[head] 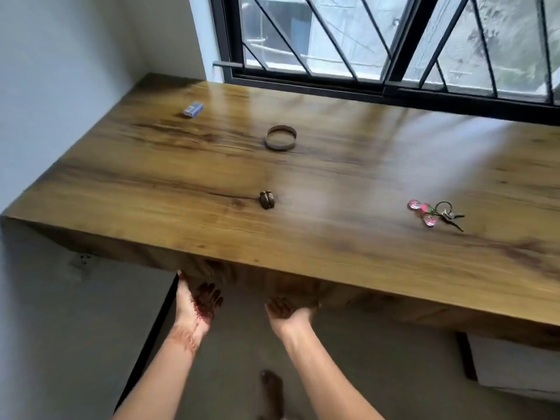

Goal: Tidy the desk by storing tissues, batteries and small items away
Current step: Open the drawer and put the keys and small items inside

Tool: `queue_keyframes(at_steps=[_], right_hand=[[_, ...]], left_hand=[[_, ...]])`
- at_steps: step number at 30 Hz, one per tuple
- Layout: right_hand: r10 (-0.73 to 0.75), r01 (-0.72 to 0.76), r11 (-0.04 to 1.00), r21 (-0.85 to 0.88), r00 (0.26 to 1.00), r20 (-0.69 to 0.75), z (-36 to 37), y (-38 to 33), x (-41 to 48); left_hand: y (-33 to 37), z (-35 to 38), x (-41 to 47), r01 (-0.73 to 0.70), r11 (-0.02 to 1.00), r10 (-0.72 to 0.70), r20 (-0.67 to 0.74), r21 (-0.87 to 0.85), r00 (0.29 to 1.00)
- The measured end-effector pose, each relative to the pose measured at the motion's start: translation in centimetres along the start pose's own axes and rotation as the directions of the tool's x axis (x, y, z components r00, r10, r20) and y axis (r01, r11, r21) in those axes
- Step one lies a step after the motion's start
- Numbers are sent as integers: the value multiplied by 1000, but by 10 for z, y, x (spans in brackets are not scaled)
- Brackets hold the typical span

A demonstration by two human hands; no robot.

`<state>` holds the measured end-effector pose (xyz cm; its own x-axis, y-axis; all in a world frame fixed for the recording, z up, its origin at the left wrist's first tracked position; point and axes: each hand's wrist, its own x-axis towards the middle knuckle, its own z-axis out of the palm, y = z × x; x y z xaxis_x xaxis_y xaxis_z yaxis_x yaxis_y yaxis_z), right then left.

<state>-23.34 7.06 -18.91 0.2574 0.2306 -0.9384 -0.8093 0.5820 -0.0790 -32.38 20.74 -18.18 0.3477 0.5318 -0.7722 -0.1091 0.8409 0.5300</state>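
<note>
No legible text on the tabletop.
Small blue box near the far left corner carries a printed face, too blurred to read. Pink key charms toward the right edge show markings, also unreadable. No numbers, brands or signs made out.

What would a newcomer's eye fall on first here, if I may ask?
The broad glossy wooden desk under the black-barred window dominates. On it lie a brown ring at centre, a small blue box far left and keys with pink charms at right. The left hand and right hand reach under its near edge.
</note>
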Motion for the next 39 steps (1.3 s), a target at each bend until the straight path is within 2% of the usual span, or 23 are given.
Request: queue_keyframes(at_steps=[4,8,11,18,24,27,30,33,34,35,36,37,38,39], right_hand=[[41,-49,993,106,996,78,7,10,24],[-51,43,982,184,998,41,17,17,39],[-54,43,971,236,998,38,17,17,45],[-60,40,977,211,995,86,13,16,48],[-65,53,979,198,996,54,-5,28,40],[-55,48,991,126,997,56,-16,32,42],[-61,61,998,-7,997,55,-24,39,36],[-84,110,958,-266,991,105,-26,54,13],[-133,176,893,-414,982,132,-26,61,1],[-241,298,767,-568,954,177,-25,67,-12],[-399,461,559,-689,878,264,-25,71,-22],[-541,620,286,-731,734,411,-24,75,-34],[-606,734,-3,-679,539,585,-23,78,-46],[-602,778,-268,-568,326,729,-22,80,-59]], left_hand=[[8,-6,40,48,989,-47,11,-140,999],[18,-10,68,92,957,-63,112,-274,992],[22,-9,71,129,914,-68,169,-384,983],[23,-9,67,124,907,-51,186,-403,981],[17,-35,54,123,959,-96,116,-255,989],[19,-44,40,102,981,-78,151,-165,986],[26,-54,30,96,990,-79,157,-103,984],[29,-58,22,102,985,-110,55,142,992],[30,-56,16,96,963,-108,33,253,994],[31,-51,6,53,930,-69,30,365,997],[31,-45,-4,-52,868,35,43,494,998],[33,-40,-14,-213,746,202,90,631,975],[35,-37,-26,-389,539,401,178,747,899],[37,-34,-36,-540,295,567,310,788,763]])
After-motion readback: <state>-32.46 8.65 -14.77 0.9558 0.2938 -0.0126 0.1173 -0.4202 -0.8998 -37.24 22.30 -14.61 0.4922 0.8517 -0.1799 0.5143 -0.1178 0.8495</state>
